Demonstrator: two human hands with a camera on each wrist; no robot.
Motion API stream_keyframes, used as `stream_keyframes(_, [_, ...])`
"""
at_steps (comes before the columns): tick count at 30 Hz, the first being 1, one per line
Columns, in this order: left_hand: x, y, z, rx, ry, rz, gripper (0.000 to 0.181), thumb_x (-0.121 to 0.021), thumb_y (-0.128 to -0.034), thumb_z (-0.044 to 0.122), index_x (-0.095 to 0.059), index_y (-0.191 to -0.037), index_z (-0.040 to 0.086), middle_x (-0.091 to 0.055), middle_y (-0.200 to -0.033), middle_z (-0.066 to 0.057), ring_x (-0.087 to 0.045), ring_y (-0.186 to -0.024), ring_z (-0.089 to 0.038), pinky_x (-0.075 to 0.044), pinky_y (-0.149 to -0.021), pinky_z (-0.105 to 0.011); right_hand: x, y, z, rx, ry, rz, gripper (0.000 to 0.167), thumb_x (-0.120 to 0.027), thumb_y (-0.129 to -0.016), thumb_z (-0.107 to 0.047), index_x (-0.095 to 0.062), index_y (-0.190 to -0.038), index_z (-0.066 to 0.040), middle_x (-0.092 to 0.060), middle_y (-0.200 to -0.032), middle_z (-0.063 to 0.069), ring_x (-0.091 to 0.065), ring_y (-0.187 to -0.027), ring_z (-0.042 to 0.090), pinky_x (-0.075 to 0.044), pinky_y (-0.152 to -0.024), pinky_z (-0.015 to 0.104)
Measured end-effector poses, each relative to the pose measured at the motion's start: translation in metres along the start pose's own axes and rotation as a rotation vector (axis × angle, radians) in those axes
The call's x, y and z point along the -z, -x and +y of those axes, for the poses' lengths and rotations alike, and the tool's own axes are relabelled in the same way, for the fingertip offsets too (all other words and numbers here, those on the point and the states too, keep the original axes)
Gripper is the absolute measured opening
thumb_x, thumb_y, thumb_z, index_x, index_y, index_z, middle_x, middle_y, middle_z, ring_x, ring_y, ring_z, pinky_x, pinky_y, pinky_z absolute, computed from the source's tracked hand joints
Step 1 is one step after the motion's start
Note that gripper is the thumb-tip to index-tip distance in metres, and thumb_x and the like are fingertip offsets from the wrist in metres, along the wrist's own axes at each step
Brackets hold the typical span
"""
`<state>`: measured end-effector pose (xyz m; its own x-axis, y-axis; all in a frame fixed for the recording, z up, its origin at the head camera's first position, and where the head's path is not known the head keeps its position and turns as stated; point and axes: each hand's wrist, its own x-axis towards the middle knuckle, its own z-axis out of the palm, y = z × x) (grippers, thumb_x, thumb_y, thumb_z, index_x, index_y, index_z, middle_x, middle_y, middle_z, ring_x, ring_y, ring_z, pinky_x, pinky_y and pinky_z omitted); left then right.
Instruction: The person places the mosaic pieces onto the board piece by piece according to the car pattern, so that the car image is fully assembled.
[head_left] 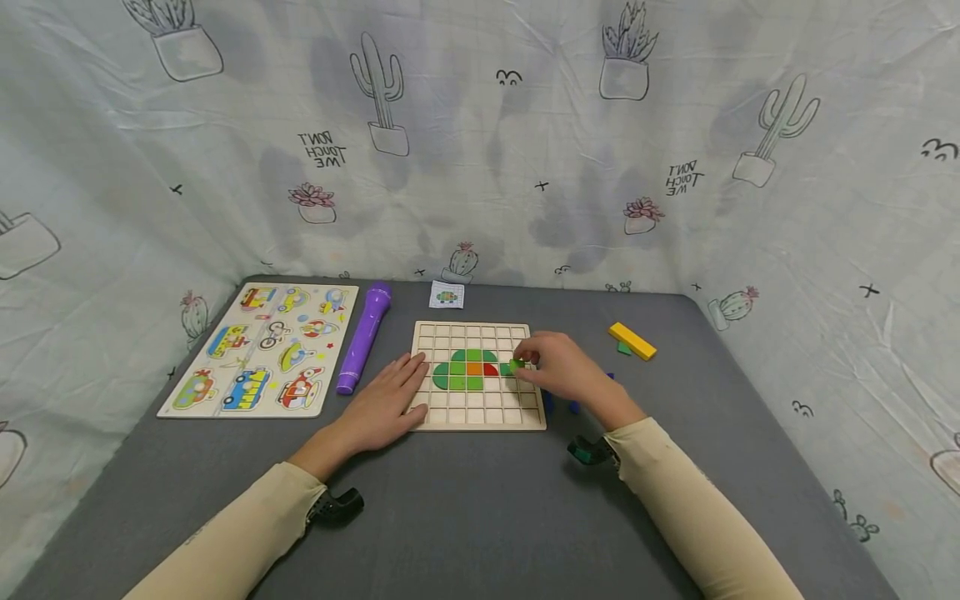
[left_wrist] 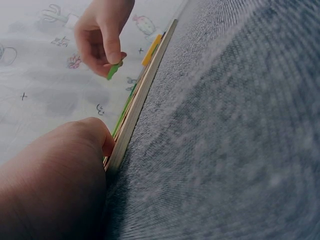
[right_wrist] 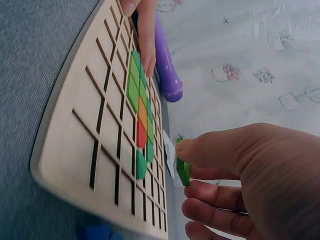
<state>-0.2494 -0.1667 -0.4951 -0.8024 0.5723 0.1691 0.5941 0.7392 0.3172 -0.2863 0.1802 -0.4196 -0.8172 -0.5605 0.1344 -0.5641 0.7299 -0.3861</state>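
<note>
Both slvs (head_left: 236, 533) are long, lt. beige, w/ blk. curved wrist units (head_left: 339, 506).

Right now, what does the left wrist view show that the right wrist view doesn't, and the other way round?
Only the left wrist view shows the yellow bar.
Only the right wrist view shows the purple flashlight-like tube and the blue pieces.
Both show the wooden grid board, the left hand at it, the right hand pinching a green piece, and the printed cloth.
</note>
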Motion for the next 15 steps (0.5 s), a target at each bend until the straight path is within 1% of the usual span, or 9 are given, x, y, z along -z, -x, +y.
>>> stream_keyframes(5, [0.001,0.001,0.001,-0.001,-0.002,0.004,0.075,-0.058,-0.1079,0.033,-0.033,-0.166,-0.007,-0.027,-0.175,-0.024,-0.019,-0.162,-0.044,-0.017,-0.132,-0.053,-0.007,-0.008,-0.006,0.017,0.000,-0.004,0.018,-0.083,-0.098,-0.019,-0.080,-0.114,-0.010,-0.069,-0.103,0.004,-0.064,-0.092,0.020,-0.058,-0.080,0.037])
stream_keyframes(11, [0.002,0.001,0.002,-0.004,0.002,0.008,0.074,-0.058,-0.1078,0.033,-0.035,-0.165,-0.007,-0.027,-0.174,-0.025,-0.020,-0.162,-0.045,-0.018,-0.132,-0.054,-0.015,-0.014,-0.014,0.032,-0.009,-0.017,0.018,-0.084,-0.098,-0.018,-0.080,-0.113,-0.009,-0.071,-0.102,0.003,-0.065,-0.093,0.020,-0.058,-0.081,0.038])
stream_keyframes(15, [0.002,0.001,0.002,-0.004,0.002,0.006,0.074,-0.058,-0.1079,0.033,-0.035,-0.165,-0.008,-0.027,-0.174,-0.025,-0.020,-0.162,-0.045,-0.018,-0.132,-0.054,-0.022,-0.017,-0.018,0.042,0.004,-0.021,0.016,-0.084,-0.098,-0.019,-0.081,-0.111,-0.011,-0.070,-0.100,0.001,-0.065,-0.091,0.018,-0.058,-0.079,0.036])
